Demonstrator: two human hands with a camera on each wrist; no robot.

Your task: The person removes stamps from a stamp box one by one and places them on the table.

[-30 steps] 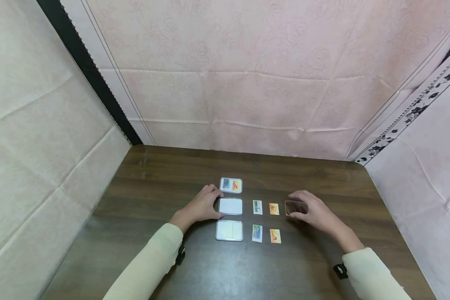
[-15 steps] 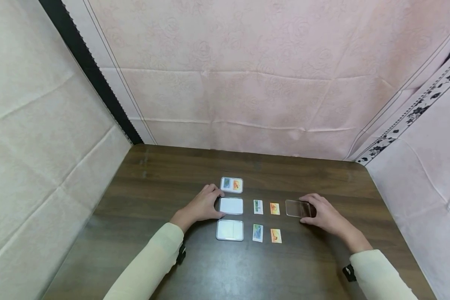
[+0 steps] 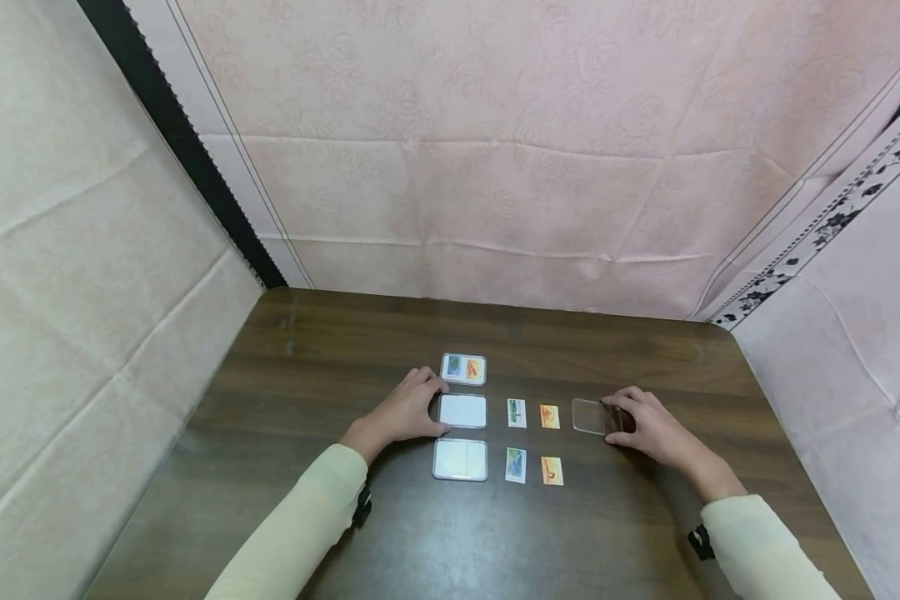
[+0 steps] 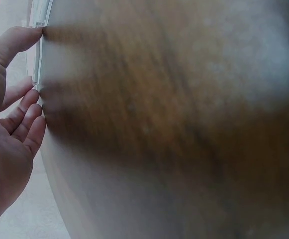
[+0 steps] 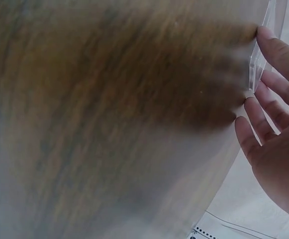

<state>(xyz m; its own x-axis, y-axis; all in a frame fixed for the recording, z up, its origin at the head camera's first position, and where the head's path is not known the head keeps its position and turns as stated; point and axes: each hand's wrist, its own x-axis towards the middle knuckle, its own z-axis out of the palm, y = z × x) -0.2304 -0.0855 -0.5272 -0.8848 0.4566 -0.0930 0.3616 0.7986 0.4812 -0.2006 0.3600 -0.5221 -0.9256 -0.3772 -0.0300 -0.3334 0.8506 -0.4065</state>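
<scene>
In the head view my left hand (image 3: 405,407) is at the left end of the middle white case (image 3: 462,411), its thumb at the near corner and forefinger at the far one. The left wrist view shows that thumb (image 4: 22,39) against the case's clear edge. On the right, my right hand (image 3: 656,425) grips a clear plastic lid (image 3: 588,416) by its right end, thumb and fingers on opposite edges. The lid lies on or just over the table; which one I cannot tell. The right wrist view shows the lid's edge (image 5: 256,64) between thumb and fingers.
A case with two small pictures (image 3: 463,368) lies beyond the middle case, and another white case (image 3: 460,460) nearer. Between the hands are a green-blue card (image 3: 517,413), an orange card (image 3: 550,417), a second blue-green card (image 3: 516,466) and a second orange card (image 3: 552,471) on the wooden table (image 3: 330,333).
My right hand has slid right along the clear lid to its right end, uncovering more of it; the lid shifts only slightly. My left hand stays at the middle case.
</scene>
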